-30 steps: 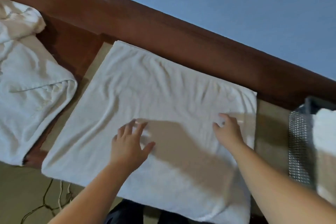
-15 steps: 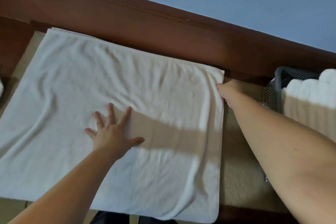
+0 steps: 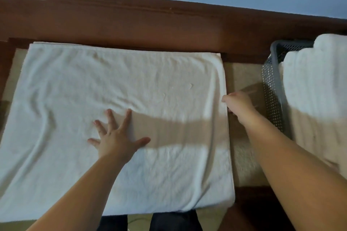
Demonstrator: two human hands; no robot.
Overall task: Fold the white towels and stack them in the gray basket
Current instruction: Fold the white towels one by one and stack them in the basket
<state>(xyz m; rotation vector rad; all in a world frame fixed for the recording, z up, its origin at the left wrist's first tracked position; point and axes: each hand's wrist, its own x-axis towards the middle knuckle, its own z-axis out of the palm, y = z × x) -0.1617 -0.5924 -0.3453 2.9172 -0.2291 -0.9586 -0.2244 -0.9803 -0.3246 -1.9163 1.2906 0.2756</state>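
A white towel (image 3: 116, 84), folded into a wide square, lies flat on the table and fills most of the view. My left hand (image 3: 117, 137) presses down on its middle with the fingers spread. My right hand (image 3: 237, 104) is at the towel's right edge, about halfway up, fingers curled at the hem. The gray perforated basket (image 3: 272, 84) stands at the right. Folded white towels (image 3: 317, 90) are stacked in it and rise above its rim.
A brown wooden rail (image 3: 150, 20) runs along the far side of the table, with a blue wall behind it. A beige mat (image 3: 242, 75) shows between the towel and the basket. The towel's near edge hangs at the table front.
The view has swung right, so the crumpled towels at the left have left the frame and the basket shows more. My right hand moved from the towel's surface to its right edge.
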